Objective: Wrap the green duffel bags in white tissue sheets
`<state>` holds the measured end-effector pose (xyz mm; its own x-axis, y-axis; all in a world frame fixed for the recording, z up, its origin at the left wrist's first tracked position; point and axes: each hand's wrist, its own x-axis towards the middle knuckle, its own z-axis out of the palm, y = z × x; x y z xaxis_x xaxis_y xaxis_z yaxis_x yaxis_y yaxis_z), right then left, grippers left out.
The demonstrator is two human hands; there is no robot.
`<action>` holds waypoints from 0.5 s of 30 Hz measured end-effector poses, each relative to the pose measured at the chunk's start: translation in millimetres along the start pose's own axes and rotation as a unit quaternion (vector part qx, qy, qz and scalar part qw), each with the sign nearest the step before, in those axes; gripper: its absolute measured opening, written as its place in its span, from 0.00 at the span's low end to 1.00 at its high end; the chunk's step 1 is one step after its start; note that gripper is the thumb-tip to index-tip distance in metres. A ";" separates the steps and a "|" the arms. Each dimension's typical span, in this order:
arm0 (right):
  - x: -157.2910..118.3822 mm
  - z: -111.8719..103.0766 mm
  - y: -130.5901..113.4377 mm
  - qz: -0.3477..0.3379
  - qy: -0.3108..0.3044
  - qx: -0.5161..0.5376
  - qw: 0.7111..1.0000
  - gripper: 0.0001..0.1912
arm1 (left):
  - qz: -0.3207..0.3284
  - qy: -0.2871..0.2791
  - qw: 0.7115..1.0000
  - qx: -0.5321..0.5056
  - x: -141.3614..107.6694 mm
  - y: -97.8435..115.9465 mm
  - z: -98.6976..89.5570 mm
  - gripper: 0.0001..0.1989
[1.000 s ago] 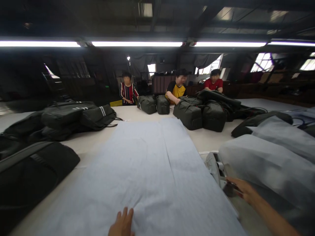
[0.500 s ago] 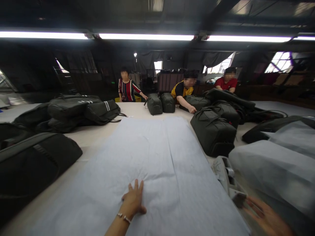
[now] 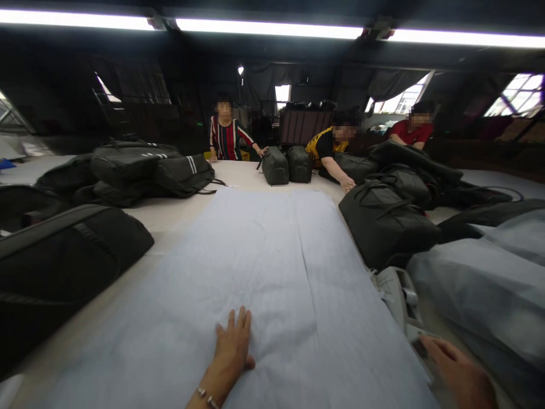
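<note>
A large pale blue-white sheet (image 3: 272,250) covers the middle of the table in front of me. My left hand (image 3: 232,343) rests palm down on it with the fingers stretched out, and small creases run from the fingertips. At the sheet's right edge sits a light grey tape dispenser (image 3: 398,292) with dark writing on its side. My right hand (image 3: 457,369), somewhat blurred, has its fingers curled on the near end of this dispenser and partly hides that end.
Dark bags lie to the left (image 3: 80,255), with a pile (image 3: 136,170) behind. Another dark bag (image 3: 383,221) stands right of the sheet, beside translucent plastic (image 3: 489,278). Across the table one person (image 3: 225,136) touches a bag (image 3: 275,166); two others (image 3: 326,147) (image 3: 411,133) lean over bags.
My right hand has moved up to the dispenser's near end and its fingers have closed there. My left hand stays flat on the sheet. The view has tilted down slightly.
</note>
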<state>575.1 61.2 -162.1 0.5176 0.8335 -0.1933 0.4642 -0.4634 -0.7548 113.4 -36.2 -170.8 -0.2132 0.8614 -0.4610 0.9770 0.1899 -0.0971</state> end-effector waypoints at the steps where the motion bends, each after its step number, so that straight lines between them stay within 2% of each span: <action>1: -15.9 7.5 -19.7 -0.031 -0.009 -0.009 0.999 0.16 | -0.008 0.001 1.000 -0.003 -3.6 -0.2 1.4 0.54; 2: -34.8 20.8 -42.7 -0.079 -0.046 0.002 0.996 0.18 | -0.014 0.001 1.000 -0.007 -7.1 -0.7 1.3 0.54; 4: -77.3 61.6 -93.9 -0.138 -0.190 0.065 0.970 0.21 | -0.024 -0.006 1.000 -0.016 -14.2 -4.2 -2.2 0.53; 6: -115.6 112.5 -143.6 -0.209 -0.373 0.109 0.898 0.17 | -0.039 -0.019 0.999 -0.021 -22.7 -11.5 -6.8 0.53; 9: -145.4 182.3 -197.0 -0.211 -0.544 0.129 0.802 0.13 | -0.073 -0.029 0.997 -0.019 -39.3 -29.7 -8.9 0.51; 12: -141.5 228.3 -220.1 -0.187 -0.631 0.094 0.747 0.12 | -0.111 -0.040 0.993 -0.022 -57.4 -57.1 -2.1 0.48; 15: -124.5 256.9 -222.3 -0.170 -0.654 0.070 0.734 0.14 | -0.155 -0.036 0.987 -0.034 -73.4 -97.7 13.6 0.44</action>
<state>222.8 137.8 -131.2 -0.7860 0.5126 -0.3456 0.2806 -0.2024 -0.9383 33.6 -124.4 -139.5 -0.4985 0.7215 -0.4807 0.8619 0.4719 -0.1855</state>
